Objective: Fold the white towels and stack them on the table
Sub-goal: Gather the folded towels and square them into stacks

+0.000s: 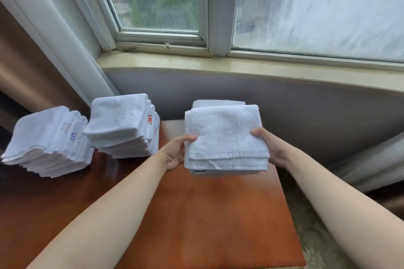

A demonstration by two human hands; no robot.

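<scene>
1. Between both hands, above the glossy reddish-brown wooden table: folded white terry towel, left hand and right hand clamped on its side edges, thumbs on top.
2. Likely light, soft, floppy; best held at both sides to keep layers together.
3. Beyond the fingertips: another folded towel; 2 white stacks left of the left fingers.
4. Window and stone sill ahead.

We are losing most of another towel behind the folded towel. It is also covering the fingers of our left hand and right hand. Its small label is reading too blurred. The table is running off the bottom edge.
</scene>
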